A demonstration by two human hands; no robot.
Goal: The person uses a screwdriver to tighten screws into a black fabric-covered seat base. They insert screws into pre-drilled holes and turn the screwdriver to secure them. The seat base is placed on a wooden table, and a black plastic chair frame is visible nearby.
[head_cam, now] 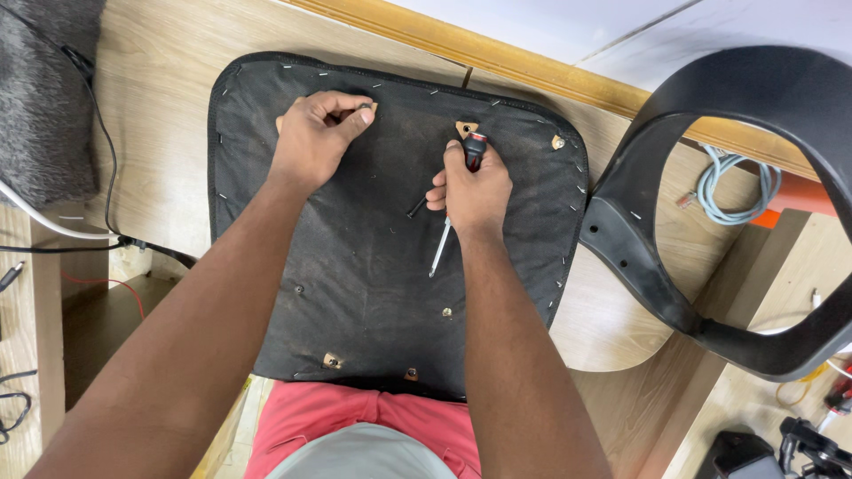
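Head view: black seat pad (373, 266) upside down on desk (160, 115). Right hand (472, 191) closed around screwdriver (457, 195), tip toward wearer, bolt (415, 208) pinched beside. Left hand (318, 137) curled, pressing small part at far edge.

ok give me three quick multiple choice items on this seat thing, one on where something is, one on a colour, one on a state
1. Where is the black curved frame?
A. right of the seat base
B. on the seat base
C. left of it

2. What colour is the fabric of the seat base?
A. red
B. black
C. white

3. What does the right hand do?
A. lies open
B. grips a screwdriver
C. holds a cable

Answers: 1 A, it lies beyond the seat's right edge; 2 B, dusty black cloth; 3 B, fingers closed round its handle, shaft showing below.
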